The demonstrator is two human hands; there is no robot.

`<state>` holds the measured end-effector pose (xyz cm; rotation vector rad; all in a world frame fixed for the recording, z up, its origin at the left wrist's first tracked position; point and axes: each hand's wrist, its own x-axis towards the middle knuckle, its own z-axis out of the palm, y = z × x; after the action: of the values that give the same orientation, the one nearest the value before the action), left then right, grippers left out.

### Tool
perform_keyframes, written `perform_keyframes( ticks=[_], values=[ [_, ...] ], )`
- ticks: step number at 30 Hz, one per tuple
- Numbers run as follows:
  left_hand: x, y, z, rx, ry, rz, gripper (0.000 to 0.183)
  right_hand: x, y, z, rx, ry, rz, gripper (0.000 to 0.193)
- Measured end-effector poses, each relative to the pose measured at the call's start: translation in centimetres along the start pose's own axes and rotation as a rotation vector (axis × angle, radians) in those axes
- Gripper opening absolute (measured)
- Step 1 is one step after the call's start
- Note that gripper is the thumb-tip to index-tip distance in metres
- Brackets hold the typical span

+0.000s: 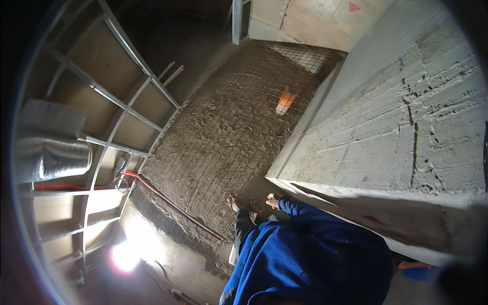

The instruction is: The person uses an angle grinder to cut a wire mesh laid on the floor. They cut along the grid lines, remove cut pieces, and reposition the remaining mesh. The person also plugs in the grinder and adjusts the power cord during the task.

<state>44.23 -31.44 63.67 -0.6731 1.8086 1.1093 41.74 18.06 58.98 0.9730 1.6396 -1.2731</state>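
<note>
No words, labels or numbers can be read anywhere; the marks are plain shapes. A small red triangle (354, 6) stands on the pale board (310, 18) at the top, one corner toward the right. A second, darker reddish patch (373, 219), roughly three-cornered, shows on the shaded wall (406, 223) at lower right, too dim to make out further

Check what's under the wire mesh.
Beneath the wire mesh, a pale surface shows at the far end; rough mortar hides the rest. Whether the orange-and-white object lies beneath is unclear.
</note>
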Motion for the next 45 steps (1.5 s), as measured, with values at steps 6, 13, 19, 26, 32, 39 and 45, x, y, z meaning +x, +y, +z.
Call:
perform_keyframes(
  ticks=[6, 13, 19, 26, 32, 39, 45],
  values=[
    [-3.1, -1.7, 1.2, 0.021, -0.017, -0.003, 0.02, -2.3, 2.0, 0.8, -0.138, -0.043, 0.002, 0.058],
    [-5.4, -4.4, 2.1, 0.022, -0.03, -0.03, 0.024, -0.4, 5.6, 4.3, -0.109, -0.215, -0.048, 0.034],
    [-6.5, -7.5, 3.3, -0.03, -0.043, -0.06, 0.027, 0.3, 8.6, 6.1, -0.107, -0.165, -0.008, 0.021],
    [-7.7, -15.7, 5.3, -0.089, -0.099, -0.074, 0.031, -5.3, 7.4, 8.5, -0.339, -0.05, -0.085, 0.03],
    [-6.6, -23.8, 7.5, 0.939, -0.152, 0.792, 0.035, -7.3, 6.3, 12.2, -0.435, -0.048, -0.279, 0.046],
    [-17.3, -10.3, 0.1, -0.523, 0.426, 0.536, 0.049, -0.6, 0.8, 14.4, -0.832, -0.159, -0.47, 0.042],
    [-28.4, 4.0, 5.0, -0.191, 0.284, 0.746, 0.065, 3.0, -8.1, 20.8, -1.098, -0.555, -0.558, 0.045]
  ],
)
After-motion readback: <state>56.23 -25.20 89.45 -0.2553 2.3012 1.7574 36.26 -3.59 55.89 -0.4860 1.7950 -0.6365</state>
